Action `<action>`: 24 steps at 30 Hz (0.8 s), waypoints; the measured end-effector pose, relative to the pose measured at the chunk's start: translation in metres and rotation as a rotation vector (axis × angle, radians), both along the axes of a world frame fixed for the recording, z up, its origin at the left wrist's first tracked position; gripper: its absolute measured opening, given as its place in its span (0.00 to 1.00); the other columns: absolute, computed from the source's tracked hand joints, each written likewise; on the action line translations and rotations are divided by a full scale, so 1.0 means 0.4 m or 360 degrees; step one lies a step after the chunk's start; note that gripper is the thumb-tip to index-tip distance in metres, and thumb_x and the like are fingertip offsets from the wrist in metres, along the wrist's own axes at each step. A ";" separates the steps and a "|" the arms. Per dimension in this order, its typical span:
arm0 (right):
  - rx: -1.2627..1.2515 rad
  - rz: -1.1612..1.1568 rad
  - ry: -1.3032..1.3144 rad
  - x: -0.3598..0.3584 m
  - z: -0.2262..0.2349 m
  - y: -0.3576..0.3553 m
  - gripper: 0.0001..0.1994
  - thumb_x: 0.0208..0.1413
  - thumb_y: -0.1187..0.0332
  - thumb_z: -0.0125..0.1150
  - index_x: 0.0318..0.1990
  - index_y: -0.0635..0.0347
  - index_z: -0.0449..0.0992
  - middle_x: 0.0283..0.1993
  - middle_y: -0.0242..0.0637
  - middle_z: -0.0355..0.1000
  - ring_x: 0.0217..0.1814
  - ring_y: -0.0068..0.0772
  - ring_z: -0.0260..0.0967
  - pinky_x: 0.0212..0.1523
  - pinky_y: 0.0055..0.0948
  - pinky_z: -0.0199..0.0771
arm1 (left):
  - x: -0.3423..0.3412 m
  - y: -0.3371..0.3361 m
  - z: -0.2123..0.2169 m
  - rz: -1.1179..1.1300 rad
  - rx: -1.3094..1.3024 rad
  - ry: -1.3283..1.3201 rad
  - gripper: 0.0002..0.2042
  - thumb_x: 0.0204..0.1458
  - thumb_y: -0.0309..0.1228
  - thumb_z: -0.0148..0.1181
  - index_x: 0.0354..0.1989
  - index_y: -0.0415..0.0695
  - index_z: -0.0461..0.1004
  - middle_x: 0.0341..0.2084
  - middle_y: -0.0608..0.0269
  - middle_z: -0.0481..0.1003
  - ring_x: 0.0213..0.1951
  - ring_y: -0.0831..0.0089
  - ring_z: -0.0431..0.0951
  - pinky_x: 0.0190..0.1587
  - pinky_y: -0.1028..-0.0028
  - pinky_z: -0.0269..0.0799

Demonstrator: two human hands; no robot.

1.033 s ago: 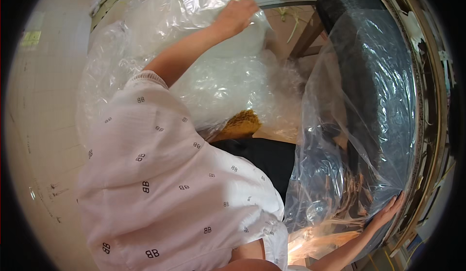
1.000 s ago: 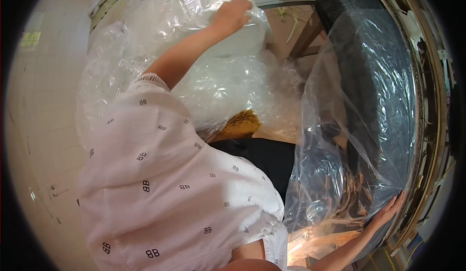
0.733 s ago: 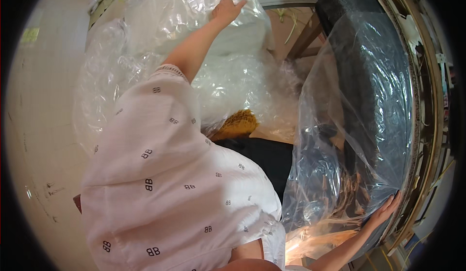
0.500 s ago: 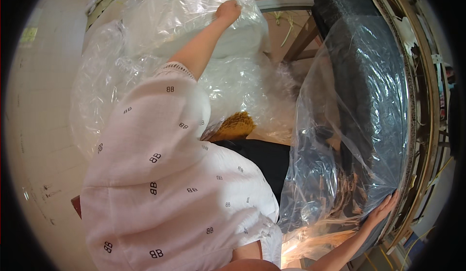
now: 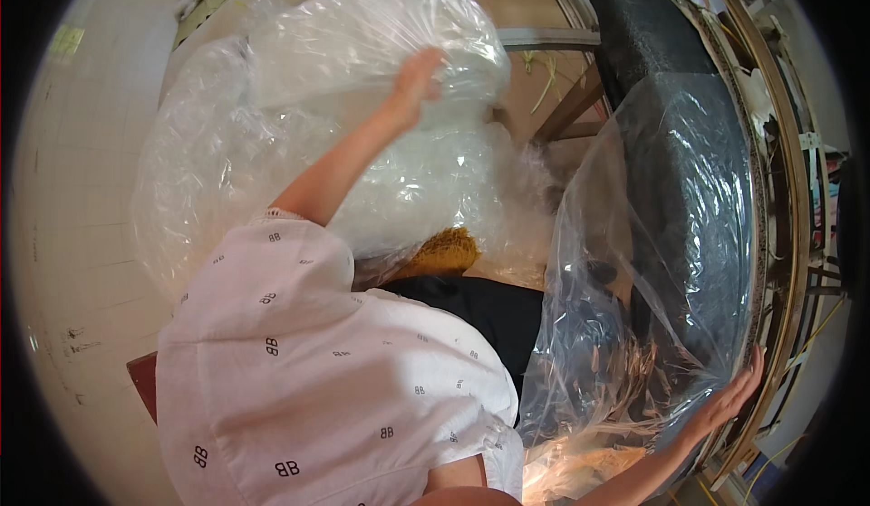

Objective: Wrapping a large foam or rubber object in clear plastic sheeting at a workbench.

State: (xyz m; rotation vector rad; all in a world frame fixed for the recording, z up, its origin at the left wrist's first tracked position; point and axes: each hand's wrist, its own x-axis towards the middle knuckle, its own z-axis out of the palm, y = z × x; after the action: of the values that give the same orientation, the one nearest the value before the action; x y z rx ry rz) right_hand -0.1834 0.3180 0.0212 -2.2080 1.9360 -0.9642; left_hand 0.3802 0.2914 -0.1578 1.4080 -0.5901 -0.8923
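Note:
A clear plastic sheet (image 5: 381, 17) lies bunched in loose, shiny folds ahead and to the left. My left hand (image 5: 417, 87) is over these folds, slightly blurred, with its fingers loosely apart and nothing seen in them. At the right, a long black padded piece (image 5: 662, 134) curves along a frame, and clear plastic film (image 5: 580, 325) drapes over part of it. My right hand (image 5: 728, 402) rests stretched out against the film at the outer edge of the padded piece, fingers extended and together. Whether its fingertips press the film is hard to tell.
A wooden and metal rack (image 5: 797, 189) runs along the right side. Beyond the plastic are a metal bar (image 5: 553, 38) and a brown wooden leg (image 5: 573, 96). A yellow-brown bristly thing (image 5: 446, 252) shows near my black-clad lap (image 5: 480, 311). Pale tiled floor (image 5: 82, 189) lies at left.
My left hand has let go of the plastic sheet and drawn back toward me, its fist loosened. My right hand has slid slightly outward along the padded edge. The view has shifted a little.

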 end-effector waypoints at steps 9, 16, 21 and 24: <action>0.1696 0.0778 -0.1567 0.629 -0.143 -0.061 0.26 0.57 0.56 0.50 0.59 0.65 0.61 0.59 0.46 0.60 0.56 0.34 0.63 0.56 0.32 0.62 | -0.586 0.274 0.268 -0.2012 -0.0861 0.0583 0.11 0.52 0.32 0.56 0.35 0.40 0.63 0.28 0.67 0.63 0.33 0.78 0.65 0.37 0.73 0.64; 0.1289 0.1029 -0.1197 0.622 -0.102 -0.017 0.13 0.53 0.71 0.50 0.45 0.62 0.73 0.27 0.23 0.67 0.24 0.13 0.53 0.26 0.15 0.54 | -0.491 0.260 0.431 -0.2359 -0.0979 0.0054 0.08 0.51 0.26 0.53 0.39 0.39 0.68 0.29 0.58 0.72 0.36 0.69 0.73 0.40 0.71 0.67; 0.1250 0.1470 -0.1521 0.275 0.026 0.109 0.12 0.50 0.72 0.52 0.40 0.66 0.75 0.31 0.29 0.69 0.27 0.18 0.60 0.29 0.16 0.60 | -0.249 0.071 0.329 -0.0944 -0.0348 -0.1651 0.15 0.50 0.26 0.51 0.47 0.46 0.71 0.34 0.59 0.73 0.29 0.70 0.73 0.35 0.75 0.69; 0.1734 0.2020 -0.1013 0.243 0.133 0.134 0.13 0.52 0.67 0.54 0.41 0.68 0.75 0.32 0.33 0.70 0.26 0.20 0.62 0.28 0.18 0.62 | -0.328 0.059 0.305 -0.1181 -0.0490 -0.1695 0.11 0.49 0.26 0.52 0.41 0.44 0.72 0.31 0.59 0.72 0.30 0.64 0.72 0.35 0.72 0.68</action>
State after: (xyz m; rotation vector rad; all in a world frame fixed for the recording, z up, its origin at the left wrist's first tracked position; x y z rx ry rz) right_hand -0.0862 0.3717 0.0745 -1.5466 0.3066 -0.1823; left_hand 0.2490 0.3151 -0.0359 1.3041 -2.0548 -0.4821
